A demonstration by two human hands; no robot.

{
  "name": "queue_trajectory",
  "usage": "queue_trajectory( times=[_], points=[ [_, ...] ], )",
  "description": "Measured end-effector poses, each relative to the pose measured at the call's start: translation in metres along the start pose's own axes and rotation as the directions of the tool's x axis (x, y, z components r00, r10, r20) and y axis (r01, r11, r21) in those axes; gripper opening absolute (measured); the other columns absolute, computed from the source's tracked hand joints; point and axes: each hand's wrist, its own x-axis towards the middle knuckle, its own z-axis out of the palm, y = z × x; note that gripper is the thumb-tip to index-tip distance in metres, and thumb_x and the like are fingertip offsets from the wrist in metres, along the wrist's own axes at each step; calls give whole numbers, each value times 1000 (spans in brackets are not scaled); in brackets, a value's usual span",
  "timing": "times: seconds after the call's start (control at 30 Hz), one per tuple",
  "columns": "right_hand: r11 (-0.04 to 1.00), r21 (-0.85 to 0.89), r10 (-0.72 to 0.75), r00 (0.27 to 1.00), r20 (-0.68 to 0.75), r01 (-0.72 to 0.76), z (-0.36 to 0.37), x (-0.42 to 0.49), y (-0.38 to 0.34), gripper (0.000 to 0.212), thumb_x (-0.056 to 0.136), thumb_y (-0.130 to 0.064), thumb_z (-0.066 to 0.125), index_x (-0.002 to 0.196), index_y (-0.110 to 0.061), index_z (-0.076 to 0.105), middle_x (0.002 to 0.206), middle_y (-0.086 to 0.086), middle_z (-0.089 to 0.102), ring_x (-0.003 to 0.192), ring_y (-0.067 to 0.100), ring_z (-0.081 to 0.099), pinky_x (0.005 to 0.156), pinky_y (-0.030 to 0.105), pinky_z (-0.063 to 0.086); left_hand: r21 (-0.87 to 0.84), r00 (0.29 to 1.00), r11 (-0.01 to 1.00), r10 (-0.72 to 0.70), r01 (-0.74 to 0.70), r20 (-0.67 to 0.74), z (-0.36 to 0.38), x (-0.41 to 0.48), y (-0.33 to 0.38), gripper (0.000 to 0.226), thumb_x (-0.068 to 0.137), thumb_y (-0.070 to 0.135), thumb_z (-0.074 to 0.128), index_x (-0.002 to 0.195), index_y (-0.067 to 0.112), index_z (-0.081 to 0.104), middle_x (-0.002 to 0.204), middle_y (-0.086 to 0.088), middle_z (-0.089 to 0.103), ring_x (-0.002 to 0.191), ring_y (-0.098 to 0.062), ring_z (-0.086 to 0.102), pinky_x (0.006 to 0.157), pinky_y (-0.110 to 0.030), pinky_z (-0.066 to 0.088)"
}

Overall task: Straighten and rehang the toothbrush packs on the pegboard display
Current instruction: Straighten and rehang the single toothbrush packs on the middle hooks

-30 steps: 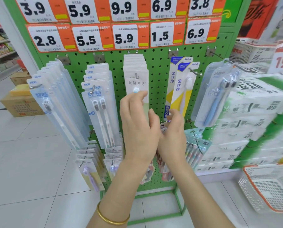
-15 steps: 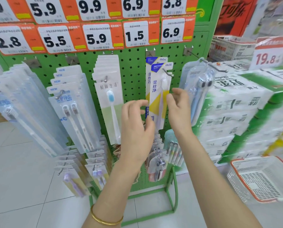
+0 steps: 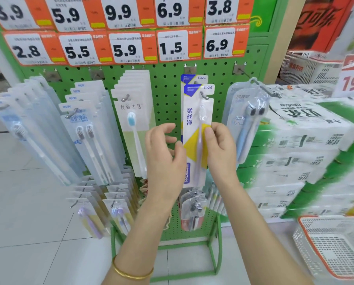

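Observation:
A green pegboard (image 3: 167, 89) carries several hooks of toothbrush packs. The front white, blue and yellow FROG toothbrush pack (image 3: 192, 120) hangs from its hook near the middle. My right hand (image 3: 221, 149) pinches that pack's right edge, thumb on the front. My left hand (image 3: 163, 157) is at the pack's left edge with its thumb against it and its fingers loosely curled in the air. To the left hang a stack of white single-brush packs (image 3: 135, 112) and twin-brush packs (image 3: 85, 128). A blue twin-brush blister pack (image 3: 246, 120) hangs to the right.
Orange price tags (image 3: 126, 48) line the top of the board. Smaller packs (image 3: 118, 204) fill the lower hooks. Stacked tissue bales (image 3: 305, 151) stand close on the right, with a white and orange basket (image 3: 336, 254) on the floor below. More long packs (image 3: 27, 130) splay out at far left.
Both hands left the white single-brush pack and moved right to the FROG pack. My right hand rose and took hold of its right edge.

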Motion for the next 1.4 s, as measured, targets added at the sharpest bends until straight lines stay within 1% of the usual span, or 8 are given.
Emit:
queue_trajectory(
  times=[0.47,0.6,0.73,0.97,1.07,1.17,1.3,1.4],
  points=[
    [988,149,-30,998,-46,36,-30,-36,-10,14,91,-21,46,83,-28,54,78,-11,55,71,-4,50,68,14,41,-113,999,993,-48,46,-19,17,-30,12,20,96,10,48,109,25,49,110,2,54,92,1,52,80,-13,44],
    [981,166,115,992,-58,-104,-57,-58,11,12,89,-20,52,80,-25,58,73,-10,57,68,0,51,66,19,43,-86,999,996,-10,14,39,33,-62,2,26,91,8,54,109,26,50,109,0,52,91,-3,52,76,-11,42],
    [932,126,341,940,9,-339,-83,-87,43,22,92,-7,55,74,-19,59,61,-14,56,59,2,49,62,23,40,61,980,995,-90,80,178,54,-107,-22,35,86,7,60,119,21,56,109,9,45,104,-4,49,90,-28,45],
    [771,116,620,780,86,-626,-123,-141,84,20,91,-4,56,72,-8,60,67,8,55,69,22,51,68,36,43,288,866,929,-333,233,373,76,-177,-50,49,84,21,68,129,17,47,119,9,40,111,-3,39,87,-9,28],
    [735,105,664,742,92,-670,-131,-153,91,21,89,-7,61,69,-10,63,59,1,53,63,18,48,67,36,43,319,780,899,-425,301,459,83,-196,-55,60,83,25,69,135,13,41,131,2,42,120,-8,40,89,-10,27],
    [735,63,663,735,144,-676,-135,-156,91,23,90,-13,62,67,-13,65,54,-9,57,53,6,49,61,26,45,264,720,869,-495,418,486,86,-201,-49,57,88,21,65,137,15,38,127,10,42,120,-5,42,93,-11,30],
    [745,44,651,740,167,-665,-137,-157,90,23,94,-17,56,75,-17,69,78,-1,68,67,4,62,62,20,51,133,685,789,-593,600,424,80,-194,-43,35,91,-1,47,122,16,48,105,9,57,97,-9,58,82,-17,47],
    [782,24,616,777,131,-623,-138,-157,94,14,92,-9,57,82,-19,60,83,-2,65,76,11,61,74,28,51,-71,648,680,-654,730,391,75,-193,-38,25,93,0,51,102,22,59,92,2,67,84,-14,64,74,-30,51]
  ],
)
